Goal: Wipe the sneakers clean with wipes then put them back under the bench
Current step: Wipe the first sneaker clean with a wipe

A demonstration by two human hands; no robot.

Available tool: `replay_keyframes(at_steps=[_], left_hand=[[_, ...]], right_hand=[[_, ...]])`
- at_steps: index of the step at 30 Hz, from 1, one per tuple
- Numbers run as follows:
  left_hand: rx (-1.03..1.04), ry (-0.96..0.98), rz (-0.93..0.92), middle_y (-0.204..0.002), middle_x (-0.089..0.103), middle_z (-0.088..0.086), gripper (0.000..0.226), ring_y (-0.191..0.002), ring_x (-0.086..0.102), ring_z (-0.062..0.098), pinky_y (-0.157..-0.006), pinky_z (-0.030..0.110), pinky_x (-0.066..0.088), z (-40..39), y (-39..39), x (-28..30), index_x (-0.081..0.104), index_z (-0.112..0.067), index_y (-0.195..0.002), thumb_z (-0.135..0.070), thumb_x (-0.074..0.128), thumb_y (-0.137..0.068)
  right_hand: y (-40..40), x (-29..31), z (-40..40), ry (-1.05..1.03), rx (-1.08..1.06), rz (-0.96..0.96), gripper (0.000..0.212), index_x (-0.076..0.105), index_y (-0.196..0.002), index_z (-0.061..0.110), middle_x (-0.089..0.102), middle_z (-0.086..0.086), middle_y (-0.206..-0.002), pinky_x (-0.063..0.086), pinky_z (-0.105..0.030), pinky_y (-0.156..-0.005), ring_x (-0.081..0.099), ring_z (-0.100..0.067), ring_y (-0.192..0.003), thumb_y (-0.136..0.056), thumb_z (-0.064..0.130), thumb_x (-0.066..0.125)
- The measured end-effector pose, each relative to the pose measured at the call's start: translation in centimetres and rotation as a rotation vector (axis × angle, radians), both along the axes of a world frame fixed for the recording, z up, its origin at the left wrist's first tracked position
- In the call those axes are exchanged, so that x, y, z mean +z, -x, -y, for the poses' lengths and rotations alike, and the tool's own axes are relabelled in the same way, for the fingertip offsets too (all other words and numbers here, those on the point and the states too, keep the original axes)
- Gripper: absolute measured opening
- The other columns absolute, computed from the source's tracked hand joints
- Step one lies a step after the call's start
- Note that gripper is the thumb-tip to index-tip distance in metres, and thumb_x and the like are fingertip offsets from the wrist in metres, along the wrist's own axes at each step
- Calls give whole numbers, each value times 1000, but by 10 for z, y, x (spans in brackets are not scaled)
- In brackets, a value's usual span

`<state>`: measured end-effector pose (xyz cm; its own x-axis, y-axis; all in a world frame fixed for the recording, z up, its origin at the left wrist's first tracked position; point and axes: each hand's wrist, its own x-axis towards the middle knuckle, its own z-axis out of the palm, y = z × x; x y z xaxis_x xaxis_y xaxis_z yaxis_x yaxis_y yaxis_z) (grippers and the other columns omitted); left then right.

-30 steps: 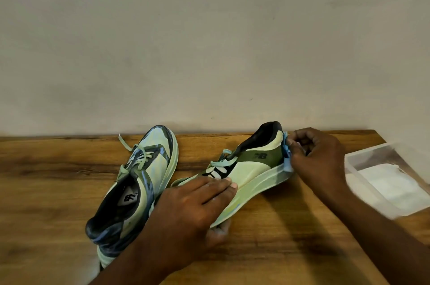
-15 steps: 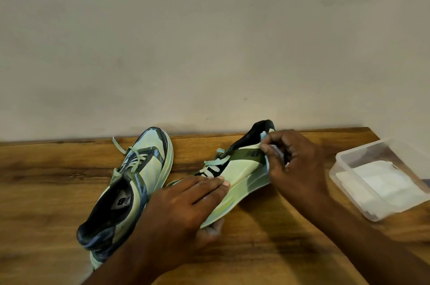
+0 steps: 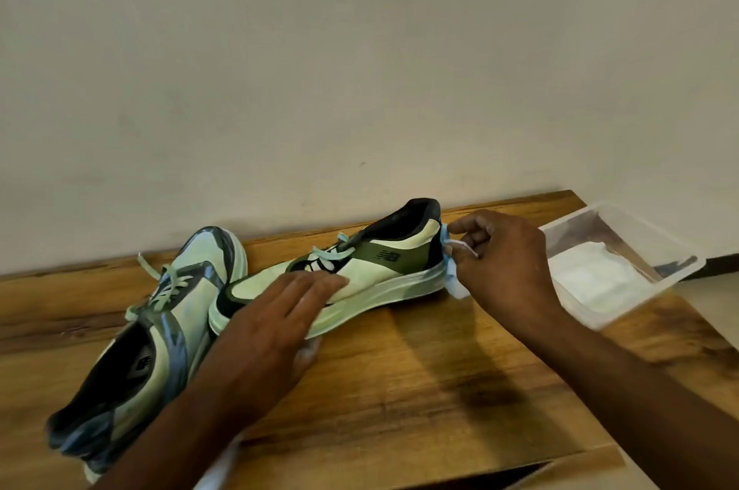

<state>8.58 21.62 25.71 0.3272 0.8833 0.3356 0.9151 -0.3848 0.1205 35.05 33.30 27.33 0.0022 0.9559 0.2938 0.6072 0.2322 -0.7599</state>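
Risk mostly at the heel. Right hand (image 3: 506, 265) curled round a pale blue wipe (image 3: 454, 277), pressed against the back of the tilted sneaker (image 3: 360, 273), sole edge toward the near side. Left hand (image 3: 276, 325) laid over the forefoot, fingers fairly straight across the upper and thumb tucked under the sole; more a steadying press than a firm clasp. Second sneaker (image 3: 160, 325) flat on the wooden bench top (image 3: 440, 377), just left, toe toward the far wall, touching or nearly touching the held one; hard to tell which.

Possible slips from here: too hard a rub at the heel and a twist of the shoe out from under the flat left fingers, toe knocking the neighbour. Wipe bunched small, so likely smearing of dirt rather than lifting it. Clear plastic tub (image 3: 624, 269) of white wipes at the far right, close to the bench corner, well within reach of a stray right elbow and a tumble off the edge.
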Motion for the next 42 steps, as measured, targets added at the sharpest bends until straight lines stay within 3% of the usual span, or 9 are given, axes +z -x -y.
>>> replay_keyframes(at_steps=[4,10,17,21,25,30,33,39,42], left_hand=[[18,12,4,-147,49,-4,97,-137,47,16,-112,25,39,-15,5,-13,44,-22,-154,5,85,-70],[147,-96,-125,-144,52,7,100,-132,51,27,-125,47,29,-30,8,-25,44,-15,-156,15,78,-67],[203,-146,-46,-144,53,10,82,-132,51,30,-116,48,38,-28,-30,-19,47,-14,-153,-8,68,-74],[140,-148,152,-147,54,-1,68,-138,49,21,-112,41,39,-29,-66,-18,51,-18,-151,-30,67,-86],[211,-173,320,-133,62,-5,53,-128,53,20,-105,45,46,-37,-84,-15,66,-20,-138,-41,70,-90],[247,-190,415,-119,63,-9,39,-118,52,14,-98,27,41,-46,-88,-12,74,-20,-123,-44,75,-93],[302,-214,432,-109,69,-7,26,-109,57,14,-89,19,37,-50,-93,-10,76,-19,-107,-38,79,-90],[440,-177,450,-88,72,-10,21,-82,64,11,-69,26,39,-59,-94,-6,76,-23,-91,-43,71,-91],[487,-121,547,-85,72,-14,20,-78,67,6,-75,35,51,-59,-92,-5,76,-29,-86,-48,70,-91]], right_hand=[[-13,1,5,102,26,92,21,81,-104,23,77,7,-90,54,-22,-70,67,-6,-77,-84,21,85],[-21,3,15,118,29,140,8,82,-92,27,75,13,-87,59,-30,-72,67,-6,-76,-85,25,83],[-23,2,9,74,-38,26,9,81,-93,24,75,13,-85,55,-23,-67,67,-3,-73,-83,26,82],[-11,-5,8,117,-37,-21,14,81,-100,22,77,10,-89,46,-11,-62,67,-2,-73,-86,25,82],[-2,-13,10,190,-46,-56,20,80,-107,21,78,6,-97,48,-13,-62,67,-2,-76,-87,24,81],[5,-24,12,256,-84,-230,12,81,-97,17,75,7,-81,64,-34,-65,71,-9,-67,-85,17,81],[13,-22,16,220,-98,-295,7,80,-90,19,73,11,-77,57,-19,-59,69,-2,-66,-84,17,82],[30,-16,36,82,70,-321,8,74,-91,20,71,14,-82,59,-17,-62,70,-2,-73,-88,16,80],[22,-21,26,149,-17,-206,11,71,-84,22,69,13,-79,57,-16,-58,68,-2,-70,-85,18,82]])
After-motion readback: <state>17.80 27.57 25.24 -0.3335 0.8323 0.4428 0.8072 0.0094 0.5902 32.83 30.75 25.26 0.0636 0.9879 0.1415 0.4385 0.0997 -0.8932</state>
